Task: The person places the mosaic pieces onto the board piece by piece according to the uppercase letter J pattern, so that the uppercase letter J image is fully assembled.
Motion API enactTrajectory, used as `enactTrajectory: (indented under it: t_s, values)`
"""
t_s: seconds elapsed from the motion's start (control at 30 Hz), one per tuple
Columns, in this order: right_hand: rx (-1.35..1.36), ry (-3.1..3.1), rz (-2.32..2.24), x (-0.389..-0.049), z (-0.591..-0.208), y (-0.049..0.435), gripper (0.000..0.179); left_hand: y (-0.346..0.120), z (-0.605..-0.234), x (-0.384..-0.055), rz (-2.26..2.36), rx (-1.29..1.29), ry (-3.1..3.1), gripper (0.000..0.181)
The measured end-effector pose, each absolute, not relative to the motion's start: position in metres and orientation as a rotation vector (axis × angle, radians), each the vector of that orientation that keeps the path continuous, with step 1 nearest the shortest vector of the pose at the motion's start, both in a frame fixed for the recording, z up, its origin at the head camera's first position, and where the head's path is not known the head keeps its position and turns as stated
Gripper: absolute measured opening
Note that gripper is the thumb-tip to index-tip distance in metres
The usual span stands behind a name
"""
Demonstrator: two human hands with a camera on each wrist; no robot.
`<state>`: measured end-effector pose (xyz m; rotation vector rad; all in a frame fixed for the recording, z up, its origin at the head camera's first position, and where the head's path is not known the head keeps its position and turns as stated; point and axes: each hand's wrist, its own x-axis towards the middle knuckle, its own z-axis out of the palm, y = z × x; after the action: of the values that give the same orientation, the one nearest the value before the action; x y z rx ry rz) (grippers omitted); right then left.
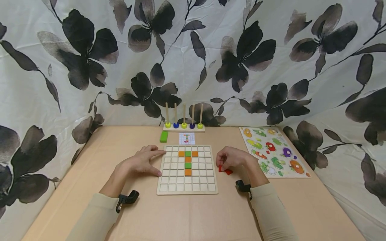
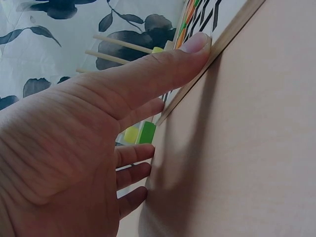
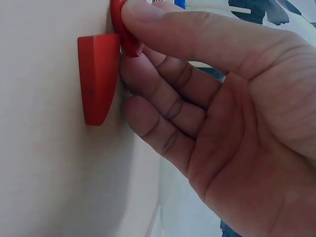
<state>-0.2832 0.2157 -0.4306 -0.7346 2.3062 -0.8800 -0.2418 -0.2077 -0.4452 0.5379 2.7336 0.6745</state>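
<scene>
A wooden grid board [image 1: 187, 193] lies in the middle of the table, with orange and green squares forming a T-like pattern in its cells. My left hand [image 1: 141, 161] has its thumb and a fingertip against the board's left edge, fingers spread and fairly straight. Right of the board, my right hand [image 1: 233, 158] pinches a small red piece [image 3: 130, 44] between thumb and fingers, close to the tabletop. Beside it a second red piece [image 3: 98, 81], flat on one side and curved on the other, rests on the table.
Behind the board lies a gridded card [image 1: 187, 138] with a small coloured pattern. A green block [image 1: 164, 136] sits left of it. At the back stands a peg rack [image 1: 181, 129] with yellow and blue rings. A fruit-and-vegetable picture board [image 1: 262, 134] lies at the right.
</scene>
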Motion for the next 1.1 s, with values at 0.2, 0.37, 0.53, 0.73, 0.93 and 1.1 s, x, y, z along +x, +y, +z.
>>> enactTrajectory:
  t_s: [0.2,0.37,0.53,0.73,0.93,1.1]
  values:
    - [-0.772,2.318,-0.875,-0.283,-0.429,0.216,0.014,-0.208,-0.445,-0.242,0.673,0.543,2.741,0.099]
    - [-0.755,2.330,-0.880,-0.283,-0.428,0.215,0.013,-0.209,-0.445,-0.242,0.683,0.537,2.736,0.099]
    - [-0.741,2.356,-0.871,-0.283,-0.428,0.214,0.013,-0.209,-0.446,-0.243,0.670,0.550,2.742,0.099]
    - [-0.735,2.359,-0.859,-0.282,-0.427,0.213,0.013,-0.209,-0.446,-0.242,0.666,0.572,2.750,0.098]
    - [-0.738,2.409,-0.865,-0.278,-0.420,0.213,0.013,-0.209,-0.445,-0.241,0.672,0.578,2.750,0.097]
    - [-0.757,2.447,-0.919,-0.277,-0.415,0.211,0.013,-0.209,-0.446,-0.242,0.678,0.583,2.748,0.097]
